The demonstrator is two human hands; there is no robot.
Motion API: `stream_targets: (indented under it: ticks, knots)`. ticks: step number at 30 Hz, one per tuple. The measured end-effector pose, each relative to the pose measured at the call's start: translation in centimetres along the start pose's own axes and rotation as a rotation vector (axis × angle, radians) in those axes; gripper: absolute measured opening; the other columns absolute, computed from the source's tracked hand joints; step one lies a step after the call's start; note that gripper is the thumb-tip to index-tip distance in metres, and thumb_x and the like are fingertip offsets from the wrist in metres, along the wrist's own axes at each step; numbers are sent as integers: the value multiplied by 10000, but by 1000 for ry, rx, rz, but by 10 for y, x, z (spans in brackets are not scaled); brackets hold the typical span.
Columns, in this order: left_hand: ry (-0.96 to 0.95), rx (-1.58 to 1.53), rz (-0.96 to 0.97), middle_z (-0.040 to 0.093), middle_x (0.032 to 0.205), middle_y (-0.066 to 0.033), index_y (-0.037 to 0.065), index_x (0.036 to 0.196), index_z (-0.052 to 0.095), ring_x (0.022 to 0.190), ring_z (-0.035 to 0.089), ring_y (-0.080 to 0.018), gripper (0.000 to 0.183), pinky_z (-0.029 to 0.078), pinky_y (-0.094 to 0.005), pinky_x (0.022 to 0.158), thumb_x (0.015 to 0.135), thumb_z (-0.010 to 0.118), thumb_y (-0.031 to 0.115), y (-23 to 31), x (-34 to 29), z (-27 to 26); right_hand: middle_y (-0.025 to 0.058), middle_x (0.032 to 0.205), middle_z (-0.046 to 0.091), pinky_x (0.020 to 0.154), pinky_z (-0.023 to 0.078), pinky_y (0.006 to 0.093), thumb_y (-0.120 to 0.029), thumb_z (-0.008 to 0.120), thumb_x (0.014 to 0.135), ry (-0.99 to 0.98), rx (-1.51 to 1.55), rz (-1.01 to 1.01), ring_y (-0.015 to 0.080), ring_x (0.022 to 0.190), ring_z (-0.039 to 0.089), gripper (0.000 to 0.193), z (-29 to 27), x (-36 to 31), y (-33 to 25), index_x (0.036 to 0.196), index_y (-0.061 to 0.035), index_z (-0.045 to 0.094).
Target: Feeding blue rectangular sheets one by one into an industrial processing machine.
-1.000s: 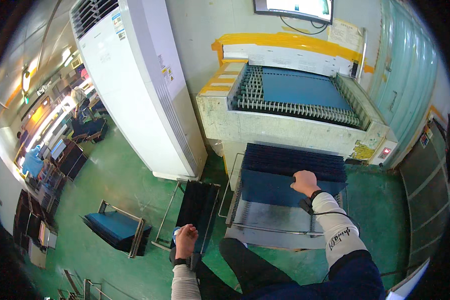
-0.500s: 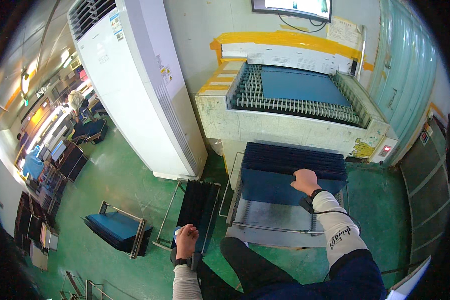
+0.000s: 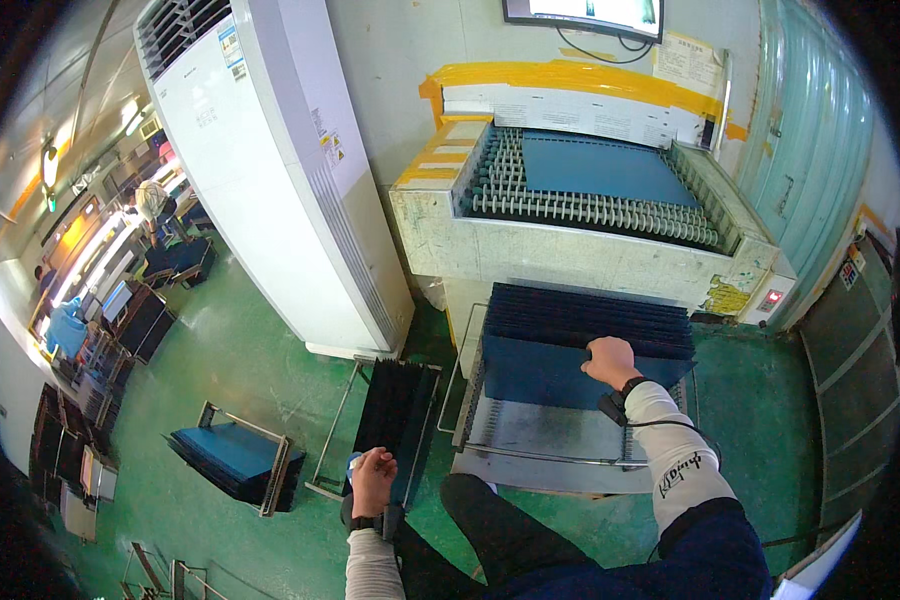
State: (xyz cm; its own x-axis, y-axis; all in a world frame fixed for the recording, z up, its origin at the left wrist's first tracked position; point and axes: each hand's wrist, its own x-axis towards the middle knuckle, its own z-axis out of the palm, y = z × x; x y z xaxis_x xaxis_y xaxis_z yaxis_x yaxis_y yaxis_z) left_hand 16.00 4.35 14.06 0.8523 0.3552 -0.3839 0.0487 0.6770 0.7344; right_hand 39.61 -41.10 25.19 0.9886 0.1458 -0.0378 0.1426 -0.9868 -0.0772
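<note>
My right hand (image 3: 609,362) is closed on the top edge of the front blue panel (image 3: 530,380), which leans in a metal rack (image 3: 515,455). Behind it stand several dark blue panels (image 3: 590,315), packed upright in the same rack. Low at my left thigh, my left hand (image 3: 374,482) is curled closed. A small white and blue bit shows at its edge, too little to name. Just beyond that hand is a narrower rack (image 3: 330,430) filled with dark upright panels (image 3: 395,400).
A roller machine (image 3: 580,245) with a flat blue panel (image 3: 605,165) stands behind the rack. A tall white air conditioner (image 3: 270,200) rises at left. Another panel rack (image 3: 275,475) sits on the green floor (image 3: 210,370). A person (image 3: 153,203) bends over far left.
The blue panel on the rollers has shifted very slightly toward the back. Both my hands stay in the same places.
</note>
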Motion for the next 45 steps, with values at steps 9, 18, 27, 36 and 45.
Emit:
stream_targets:
  ticks: [9, 18, 27, 36, 45]
  knots:
    - [19, 2, -26, 613, 831, -29, 73, 976, 614, 727, 608, -164, 114, 505, -281, 655, 937, 605, 180, 1, 0, 1, 141, 958, 707, 820, 523, 423, -357, 765, 671, 22, -4, -6, 317, 942, 666, 418, 2, 0, 2, 1008, -111, 736]
    - [1, -3, -34, 597, 860, -53, 37, 1018, 587, 795, 588, -191, 145, 504, -316, 730, 960, 569, 168, 4, -4, 4, 141, 976, 708, 828, 523, 418, -351, 760, 659, 10, -3, 3, 308, 951, 665, 449, 4, 2, 2, 1024, -91, 734]
    - [-33, -30, -40, 589, 892, -61, 28, 1036, 578, 826, 587, -197, 148, 507, -320, 749, 950, 575, 148, 3, -4, -1, 141, 953, 711, 819, 524, 420, -341, 766, 674, 25, 12, 1, 312, 941, 668, 408, 1, -1, 0, 1006, -106, 740]
    - [-22, -4, -28, 611, 854, -20, 75, 1008, 606, 778, 610, -161, 130, 504, -297, 707, 948, 582, 187, 5, -6, 3, 137, 915, 709, 794, 524, 428, -343, 766, 674, 30, -4, -14, 315, 913, 670, 365, -1, -1, -1, 945, -98, 741]
    - [-30, -1, -15, 614, 843, -23, 64, 1008, 607, 764, 611, -158, 141, 504, -295, 694, 947, 583, 189, 3, -4, 1, 138, 896, 708, 779, 528, 430, -345, 759, 668, 53, -2, -20, 317, 889, 674, 356, 0, -2, -1, 920, -94, 742]
